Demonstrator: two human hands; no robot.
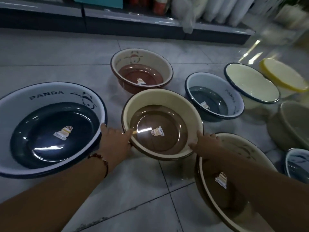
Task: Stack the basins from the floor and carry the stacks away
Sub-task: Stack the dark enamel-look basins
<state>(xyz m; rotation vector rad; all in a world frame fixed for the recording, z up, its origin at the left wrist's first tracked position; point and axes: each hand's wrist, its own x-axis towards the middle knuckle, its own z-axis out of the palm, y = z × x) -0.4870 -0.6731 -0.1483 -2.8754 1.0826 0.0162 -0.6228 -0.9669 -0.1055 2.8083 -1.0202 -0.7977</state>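
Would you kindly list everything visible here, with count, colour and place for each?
Large panda basin: one, white wall, dark navy bottom, floor at left.
Held basin: one, cream wall, brown bottom, centre, tilted.
Reddish basin: one, cream wall, red-brown bottom, behind the held one.
Blue-grey basin: one, pale wall, slate bottom, right of centre.
Cream basin: one, dark rim, far right.
Yellow basin: one, far right, blurred.
Grey basin: one, right edge.
Near brown basin: one, cream rim, under the right arm.
Blue patterned basin: one, right edge, partly cut off.
Shelf: one, dark, along the top.
Left hand: grips the held basin's left rim.
Right hand: grips its right rim.
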